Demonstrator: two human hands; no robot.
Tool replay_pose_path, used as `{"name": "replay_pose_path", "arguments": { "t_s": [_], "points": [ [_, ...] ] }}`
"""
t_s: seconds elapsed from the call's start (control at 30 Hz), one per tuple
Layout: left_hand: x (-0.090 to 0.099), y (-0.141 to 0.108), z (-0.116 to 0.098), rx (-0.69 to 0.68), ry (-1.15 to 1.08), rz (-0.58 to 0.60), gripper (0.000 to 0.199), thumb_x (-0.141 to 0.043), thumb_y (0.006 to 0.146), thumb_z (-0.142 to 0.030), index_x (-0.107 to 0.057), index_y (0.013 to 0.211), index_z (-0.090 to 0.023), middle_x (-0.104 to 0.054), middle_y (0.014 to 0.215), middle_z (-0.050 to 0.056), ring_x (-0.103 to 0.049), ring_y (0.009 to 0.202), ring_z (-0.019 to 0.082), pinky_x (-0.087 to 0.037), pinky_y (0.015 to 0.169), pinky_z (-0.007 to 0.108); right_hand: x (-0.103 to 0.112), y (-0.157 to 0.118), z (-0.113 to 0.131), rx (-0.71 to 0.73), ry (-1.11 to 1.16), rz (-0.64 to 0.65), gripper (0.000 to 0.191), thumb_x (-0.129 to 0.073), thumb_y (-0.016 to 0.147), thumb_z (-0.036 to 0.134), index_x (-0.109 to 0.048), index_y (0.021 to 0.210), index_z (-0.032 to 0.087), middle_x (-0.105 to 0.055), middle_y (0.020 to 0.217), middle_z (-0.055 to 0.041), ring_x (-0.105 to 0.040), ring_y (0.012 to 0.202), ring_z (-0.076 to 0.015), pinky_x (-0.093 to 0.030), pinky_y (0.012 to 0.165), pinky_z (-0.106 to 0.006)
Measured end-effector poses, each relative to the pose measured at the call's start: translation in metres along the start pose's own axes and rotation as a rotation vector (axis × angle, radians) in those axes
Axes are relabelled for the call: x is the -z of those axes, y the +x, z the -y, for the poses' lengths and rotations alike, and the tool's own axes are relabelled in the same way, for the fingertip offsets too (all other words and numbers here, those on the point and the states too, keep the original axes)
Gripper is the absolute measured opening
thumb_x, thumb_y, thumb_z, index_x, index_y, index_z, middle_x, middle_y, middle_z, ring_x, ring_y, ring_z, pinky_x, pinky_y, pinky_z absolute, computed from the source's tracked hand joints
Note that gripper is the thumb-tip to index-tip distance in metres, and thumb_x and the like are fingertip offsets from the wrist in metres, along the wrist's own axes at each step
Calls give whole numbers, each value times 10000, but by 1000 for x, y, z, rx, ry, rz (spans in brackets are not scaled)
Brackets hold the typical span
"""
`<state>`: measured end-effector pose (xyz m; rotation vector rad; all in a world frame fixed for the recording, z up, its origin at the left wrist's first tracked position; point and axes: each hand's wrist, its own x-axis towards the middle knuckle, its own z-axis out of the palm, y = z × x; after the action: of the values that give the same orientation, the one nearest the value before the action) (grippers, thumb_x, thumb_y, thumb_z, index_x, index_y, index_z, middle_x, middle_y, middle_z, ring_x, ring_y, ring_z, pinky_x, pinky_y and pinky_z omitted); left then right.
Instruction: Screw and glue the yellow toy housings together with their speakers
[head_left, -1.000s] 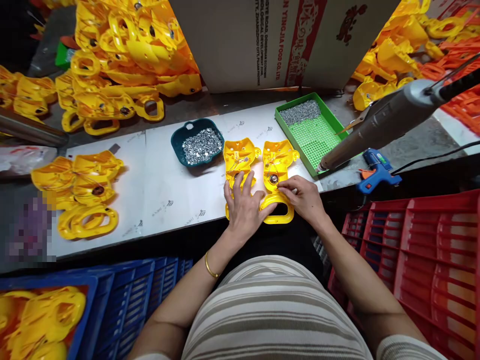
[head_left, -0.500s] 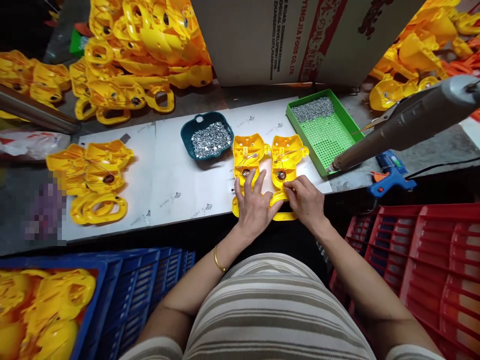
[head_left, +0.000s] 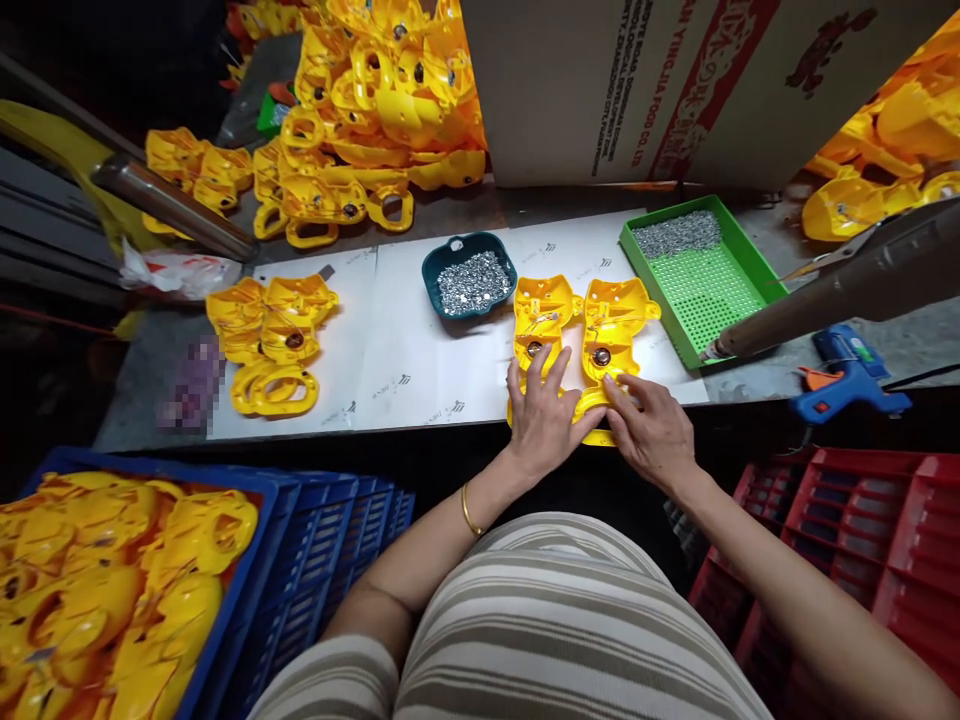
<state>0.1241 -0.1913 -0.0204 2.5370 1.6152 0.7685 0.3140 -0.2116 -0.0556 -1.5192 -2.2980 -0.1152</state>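
Note:
Two yellow plastic shells lie side by side, hollow side up, near the table's front edge. My left hand rests with spread fingers over the lower part of the left shell, its thumb reaching toward the right shell. At the lower end of the right shell is my right hand, thumb and fingertips close together on the yellow edge; anything tiny between them is hidden. Each shell has a round metallic part and thin wires inside. A dark teal tray of small silvery pieces stands just left of the shells.
A green basket with small metal pieces and a grey tool are at the right, near a blue glue gun. More shells lie left. Behind stands a cardboard box. Blue and red crates flank me below.
The view has swung left, so everything appears farther right. My left hand stays over the shells; my right fingertips have shifted slightly down along the right shell.

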Motion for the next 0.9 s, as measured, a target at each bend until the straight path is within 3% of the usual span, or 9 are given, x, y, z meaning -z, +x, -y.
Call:
{"name": "replay_pose_path", "arguments": {
  "t_s": [0.1, 0.2, 0.27, 0.4, 0.5, 0.6, 0.7, 0.9],
  "points": [
    [9, -12, 22, 84, -2, -160, 266, -689, 832, -445, -715, 963, -216, -614, 1287, 121, -493, 1225, 314, -355, 1032, 497, 6, 7, -6, -27, 77, -109, 416, -531, 930, 306, -568, 1316, 155, -605, 1205, -152, -590, 1025, -226, -516, 807, -318],
    [12, -26, 44, 221, -18, -164, 367, -699, 828, -397, -645, 1104, -163, -652, 1164, 140, -538, 1095, 282, -428, 936, 414, 14, 28, 4, -39, 154, -207, 285, -516, 938, 271, -661, 1158, 164, -658, 1020, -115, -601, 928, -202, -496, 767, -297],
    [10, -34, 51, 253, -59, -95, 368, -683, 842, -366, -611, 1134, -153, -683, 1063, 116, -563, 993, 257, -452, 871, 382, 19, 49, 20, -14, 183, -120, 254, -476, 963, 275, -702, 1044, 191, -675, 928, -81, -598, 872, -179, -464, 730, -282],
    [6, -44, 46, 270, -138, -51, 309, -678, 850, -278, -605, 1128, -164, -703, 950, 74, -576, 885, 221, -474, 800, 342, 21, 92, 53, -45, 78, 202, 292, -433, 980, 304, -703, 1062, 232, -683, 993, -75, -563, 938, -209, -357, 606, -304],
    [8, -47, 39, 274, -206, -35, 277, -686, 840, -248, -615, 1097, -172, -702, 884, 52, -584, 853, 205, -486, 786, 328, 19, 112, 64, -78, 18, 370, 287, -449, 969, 344, -705, 1014, 225, -661, 1041, -86, -535, 1024, -241, -305, 561, -303],
    [11, -43, 37, 281, -273, -33, 186, -679, 850, -283, -622, 996, -183, -682, 837, 39, -594, 822, 185, -495, 764, 306, 18, 119, 66, -126, 11, 444, 296, -449, 965, 374, -694, 967, 208, -648, 1069, -86, -535, 1031, -239, -301, 549, -284],
    [10, -32, 39, 362, -334, -59, 261, -709, 813, -313, -590, 1008, -186, -658, 851, 32, -606, 782, 158, -501, 722, 270, 19, 121, 67, -147, 19, 489, 274, -485, 949, 398, -686, 987, 216, -642, 1080, -83, -542, 1017, -240, -329, 573, -278],
    [9, -16, 38, 494, -603, 98, 292, -630, 837, -216, -561, 1120, -216, -607, 677, -67, -556, 548, 72, -449, 599, 183, 16, 118, 65, -142, 39, 465, 289, -475, 959, 391, -693, 952, 200, -638, 1033, -91, -572, 983, -237, -296, 561, -293]
  ]
}}
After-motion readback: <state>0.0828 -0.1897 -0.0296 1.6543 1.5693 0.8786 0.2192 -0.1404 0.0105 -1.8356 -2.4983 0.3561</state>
